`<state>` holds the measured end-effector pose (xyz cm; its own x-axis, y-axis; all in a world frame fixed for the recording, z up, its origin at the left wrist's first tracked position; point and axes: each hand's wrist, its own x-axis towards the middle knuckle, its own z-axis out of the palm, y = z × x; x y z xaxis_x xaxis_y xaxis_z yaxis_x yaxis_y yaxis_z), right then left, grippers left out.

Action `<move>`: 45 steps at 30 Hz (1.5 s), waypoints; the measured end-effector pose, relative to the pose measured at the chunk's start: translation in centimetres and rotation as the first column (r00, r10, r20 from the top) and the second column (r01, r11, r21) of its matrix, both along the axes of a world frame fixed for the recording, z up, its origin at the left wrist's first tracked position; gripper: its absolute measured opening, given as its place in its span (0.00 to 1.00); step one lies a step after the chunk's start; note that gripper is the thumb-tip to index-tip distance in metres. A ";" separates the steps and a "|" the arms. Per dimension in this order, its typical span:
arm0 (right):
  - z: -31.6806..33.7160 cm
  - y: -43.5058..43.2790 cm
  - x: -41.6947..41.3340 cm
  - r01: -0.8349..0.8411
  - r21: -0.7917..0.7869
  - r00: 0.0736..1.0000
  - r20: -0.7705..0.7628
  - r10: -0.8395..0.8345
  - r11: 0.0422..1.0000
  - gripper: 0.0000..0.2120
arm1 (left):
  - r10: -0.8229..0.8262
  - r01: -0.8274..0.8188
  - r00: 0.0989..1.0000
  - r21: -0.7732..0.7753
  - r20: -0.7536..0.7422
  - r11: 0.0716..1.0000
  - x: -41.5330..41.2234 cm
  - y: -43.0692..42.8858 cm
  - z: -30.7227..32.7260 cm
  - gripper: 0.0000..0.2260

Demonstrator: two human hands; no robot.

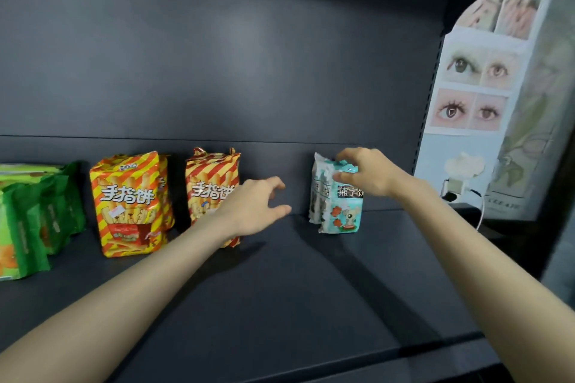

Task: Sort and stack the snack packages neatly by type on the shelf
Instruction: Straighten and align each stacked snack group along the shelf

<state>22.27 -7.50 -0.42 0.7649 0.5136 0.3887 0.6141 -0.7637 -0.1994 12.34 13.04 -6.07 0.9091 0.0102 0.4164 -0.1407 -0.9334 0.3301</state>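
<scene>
**Right hand on the teal packs, left hand free**

I see my right hand clamped over the top of the teal packs, which stand upright at the right of the shelf, long axis vertical. My left hand hangs empty with fingers spread, between the teal packs and the nearer striped pack, partly in front of that pack. A second striped pack and the green packs stand further left. I judge the teal group must slide left toward the others; the right hand is plainly nearer.
</scene>
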 end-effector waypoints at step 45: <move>-6.1 -1.4 12.9 -0.339 0.416 0.781 -0.375 0.499 0.844 0.24 | -0.107 0.048 0.991 -0.550 -0.077 0.834 11.2 -3.9 -5.8 0.30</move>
